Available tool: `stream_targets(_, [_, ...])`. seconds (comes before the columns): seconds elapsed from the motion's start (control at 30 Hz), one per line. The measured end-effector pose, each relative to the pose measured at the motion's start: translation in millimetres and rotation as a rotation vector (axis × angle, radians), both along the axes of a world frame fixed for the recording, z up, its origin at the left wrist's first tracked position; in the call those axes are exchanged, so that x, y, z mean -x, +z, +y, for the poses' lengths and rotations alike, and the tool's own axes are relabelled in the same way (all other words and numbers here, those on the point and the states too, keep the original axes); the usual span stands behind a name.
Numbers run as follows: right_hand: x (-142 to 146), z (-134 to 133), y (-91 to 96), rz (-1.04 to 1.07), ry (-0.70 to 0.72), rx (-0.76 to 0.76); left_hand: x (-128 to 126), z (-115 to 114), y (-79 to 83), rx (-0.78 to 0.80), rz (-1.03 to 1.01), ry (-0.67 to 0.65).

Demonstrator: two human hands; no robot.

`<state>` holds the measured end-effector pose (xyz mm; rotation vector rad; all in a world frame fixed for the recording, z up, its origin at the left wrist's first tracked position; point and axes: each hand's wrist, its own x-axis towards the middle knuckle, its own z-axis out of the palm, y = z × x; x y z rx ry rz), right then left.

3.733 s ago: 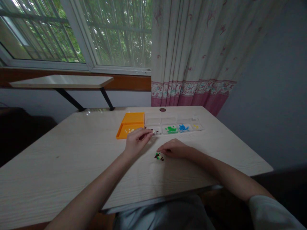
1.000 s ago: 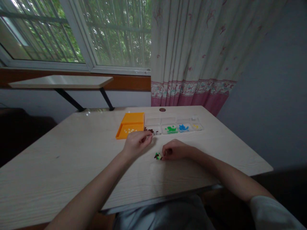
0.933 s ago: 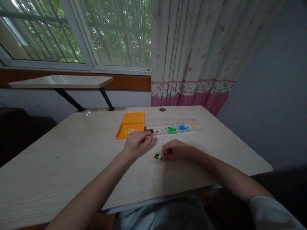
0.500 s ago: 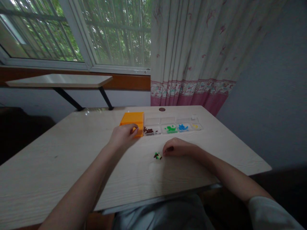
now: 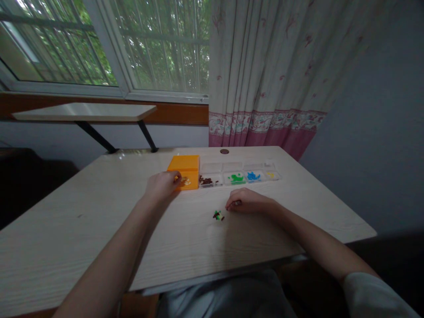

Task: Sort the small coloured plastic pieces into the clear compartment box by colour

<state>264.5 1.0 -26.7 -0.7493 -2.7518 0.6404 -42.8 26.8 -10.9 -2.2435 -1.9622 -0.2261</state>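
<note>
My left hand (image 5: 162, 183) reaches over the lower half of an open orange box (image 5: 183, 163), its thumb and fingers pinched together. Small pale pieces (image 5: 187, 181) lie in the box beside the fingertips; what they pinch, if anything, is too small to make out. On the table my right hand (image 5: 248, 201) rests with fingers curled in and fingertips together, their contents hidden. Just left of those fingertips, apart from them, lies a little cluster of green, brown and pale pieces (image 5: 218, 215).
Right of the orange box stand clear plastic boxes with open lids, holding brown pieces (image 5: 207, 181), green pieces (image 5: 236, 178), blue pieces (image 5: 253, 176) and yellow pieces (image 5: 270, 175). A raised shelf (image 5: 86, 112) stands at the back left, and a curtain (image 5: 265, 88) hangs behind the table.
My left hand has shifted left within the orange box, uncovering the pale pieces. My right hand has barely moved; the small cluster lies where it was.
</note>
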Motion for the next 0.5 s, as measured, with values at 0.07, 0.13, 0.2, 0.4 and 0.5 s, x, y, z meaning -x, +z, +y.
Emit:
stream_targets(0.07, [0, 0, -0.5, 0.0, -0.012, 0.001, -2, -2, 2.3, -0.01, 0.004, 0.036])
stream_targets(0.13, [1, -1, -0.7, -0.002, -0.028, -0.003, -6, -5, 5.3, -0.026, -0.004, 0.071])
stream_targets(0.2, [2, -2, -0.8, -0.002, -0.046, -0.01, -14, -10, 7.7, -0.047, -0.037, 0.07])
stream_targets(0.4, [5, -1, -4.4, 0.036, -0.077, -0.024, -51, -28, 0.6, -0.019, -0.252, -0.212])
stream_targets(0.5, [6, 0, -7.7, 0.099, -0.136, -0.08, -70, -35, -8.2, 0.085, -0.402, -0.402])
